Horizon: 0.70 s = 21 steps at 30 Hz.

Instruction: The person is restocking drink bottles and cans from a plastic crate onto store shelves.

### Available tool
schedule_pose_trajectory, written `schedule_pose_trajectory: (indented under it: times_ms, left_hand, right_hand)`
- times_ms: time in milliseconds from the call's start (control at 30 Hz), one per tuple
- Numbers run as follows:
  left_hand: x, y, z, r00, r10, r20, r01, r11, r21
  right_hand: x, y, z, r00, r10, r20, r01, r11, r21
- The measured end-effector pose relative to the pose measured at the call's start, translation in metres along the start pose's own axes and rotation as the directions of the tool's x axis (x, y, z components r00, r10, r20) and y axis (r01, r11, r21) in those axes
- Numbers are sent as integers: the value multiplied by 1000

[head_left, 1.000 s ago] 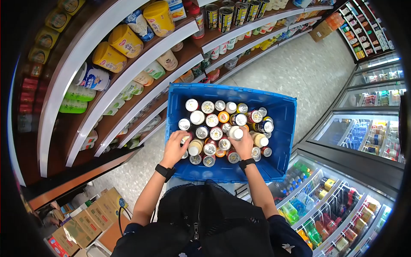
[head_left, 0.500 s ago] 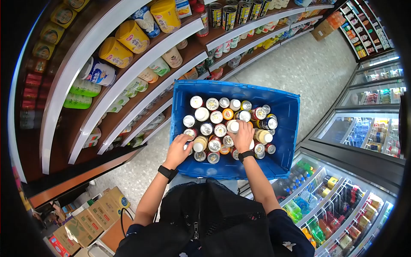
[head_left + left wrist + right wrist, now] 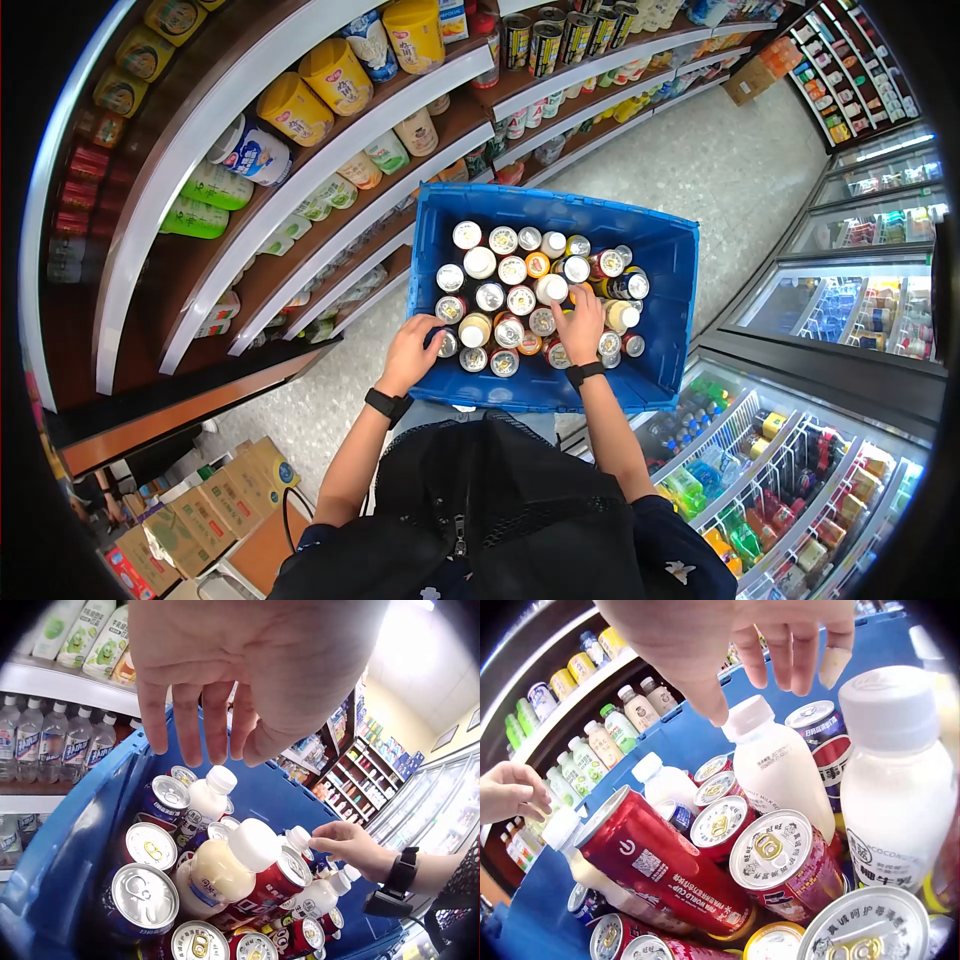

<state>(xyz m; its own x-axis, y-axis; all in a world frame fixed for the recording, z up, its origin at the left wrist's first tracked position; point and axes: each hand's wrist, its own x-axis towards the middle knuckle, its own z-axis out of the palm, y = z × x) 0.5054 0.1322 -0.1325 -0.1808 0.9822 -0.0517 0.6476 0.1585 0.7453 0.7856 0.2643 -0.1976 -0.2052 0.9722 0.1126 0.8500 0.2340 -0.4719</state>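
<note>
A blue plastic crate (image 3: pixel 430 250) holds several drink cans and small white-capped bottles, packed close together. My right hand (image 3: pixel 583 328) hovers over the crate with loose fingers, its thumb tip right by the cap of a white milk drink bottle (image 3: pixel 780 769) in the right wrist view. At the crate's left side my left hand (image 3: pixel 408 352) hangs above the cans, holding nothing, fingers spread downward. Nearest it are a cream-coloured bottle (image 3: pixel 217 874) and a silver-topped can (image 3: pixel 144 896). A tall red can (image 3: pixel 664 862) leans at a slant among the others.
Curved store shelves (image 3: pixel 330 150) with tubs, cans and bottles rise on the left. Glass-doored fridges (image 3: pixel 840 310) full of drinks line the right side. Cardboard boxes (image 3: pixel 215 510) are at lower left, and tiled floor (image 3: pixel 660 160) runs beyond the crate.
My right hand has let go of the white bottle, which stands among the cans. My left hand has drawn off the cans toward the crate's left edge. The view has shifted slightly.
</note>
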Motion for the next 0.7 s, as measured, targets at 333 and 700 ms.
schedule_pose_trajectory:
  times_ms: [333, 700]
  left_hand:
    - [-18, -33, -54, 984, 97, -152, -93, 995, 36]
    - [-69, -66, -218, 825, 293, -484, -236, 956, 175]
  right_hand:
    - [-64, -17, -6, 999, -12, -48, 14, 999, 52]
    - [-69, -289, -168, 916, -174, -361, 374, 694, 615]
